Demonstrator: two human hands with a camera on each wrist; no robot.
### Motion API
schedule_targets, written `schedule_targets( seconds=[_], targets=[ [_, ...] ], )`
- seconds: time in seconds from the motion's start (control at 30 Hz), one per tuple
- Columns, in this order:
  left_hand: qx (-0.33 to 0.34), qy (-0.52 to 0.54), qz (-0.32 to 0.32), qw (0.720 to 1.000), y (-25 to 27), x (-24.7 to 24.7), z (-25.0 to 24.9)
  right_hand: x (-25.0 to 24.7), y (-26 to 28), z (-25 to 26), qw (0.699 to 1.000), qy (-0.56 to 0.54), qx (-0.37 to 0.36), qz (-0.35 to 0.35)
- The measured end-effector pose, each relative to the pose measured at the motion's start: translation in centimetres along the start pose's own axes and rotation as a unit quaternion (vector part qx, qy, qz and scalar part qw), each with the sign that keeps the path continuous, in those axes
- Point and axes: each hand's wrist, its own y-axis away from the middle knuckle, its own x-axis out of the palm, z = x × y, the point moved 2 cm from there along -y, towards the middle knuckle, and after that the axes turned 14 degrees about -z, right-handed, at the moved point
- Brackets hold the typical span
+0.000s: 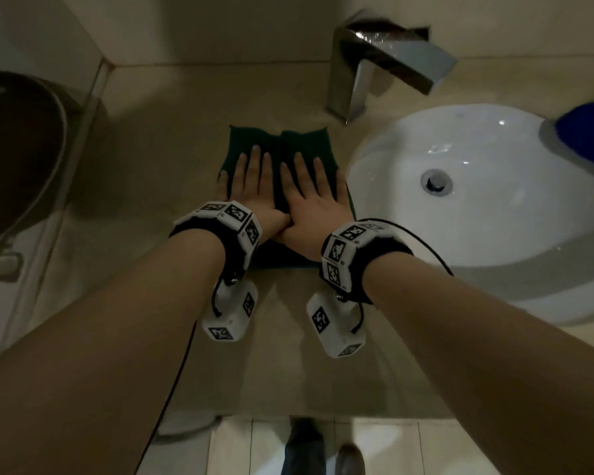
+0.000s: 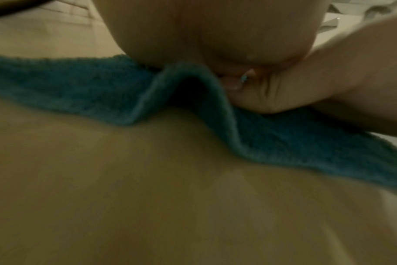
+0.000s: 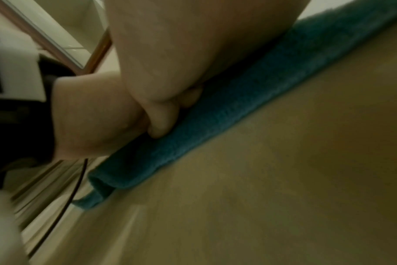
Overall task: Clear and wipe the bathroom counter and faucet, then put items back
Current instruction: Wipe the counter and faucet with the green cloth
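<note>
A dark teal cloth (image 1: 288,142) lies flat on the beige counter (image 1: 172,138), left of the sink. Both my hands press on it side by side with fingers straight: left hand (image 1: 254,186) on its left half, right hand (image 1: 309,193) on its right half, thumbs meeting. In the left wrist view the cloth (image 2: 79,86) bunches into a fold under my left palm (image 2: 206,34). The right wrist view shows the cloth's near edge (image 3: 215,116) under my right palm (image 3: 193,44). A square chrome faucet (image 1: 367,66) stands behind, to the right.
A white round basin (image 1: 515,234) sits right of the cloth, with a drain (image 1: 436,181) and a blue object (image 1: 590,132) on its far rim. A dark round bin (image 1: 14,156) stands beyond the counter's left edge. Tiled floor (image 1: 384,447) shows below the front edge.
</note>
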Motion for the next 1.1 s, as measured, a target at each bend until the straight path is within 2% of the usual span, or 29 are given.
schedule_targets(
  seconds=[0.2,0.57,0.97,1.1],
  targets=[
    [0.015,-0.007,-0.016,1.0,-6.0,-0.3,0.9,-0.5,-5.9,-0.2,1.0,0.021,0.019,-0.005],
    [0.035,-0.003,-0.051,0.998,-11.6,-0.2,1.0,-0.9,-11.1,-1.4,0.999,0.035,0.017,-0.016],
    [0.021,0.003,-0.076,0.997,-10.7,0.0,0.6,-0.8,-9.4,-1.9,0.999,0.018,0.028,-0.031],
    [0.015,0.007,-0.053,0.998,-9.0,-0.2,0.2,-1.0,-7.0,-2.4,0.999,0.016,0.034,-0.032]
  ],
)
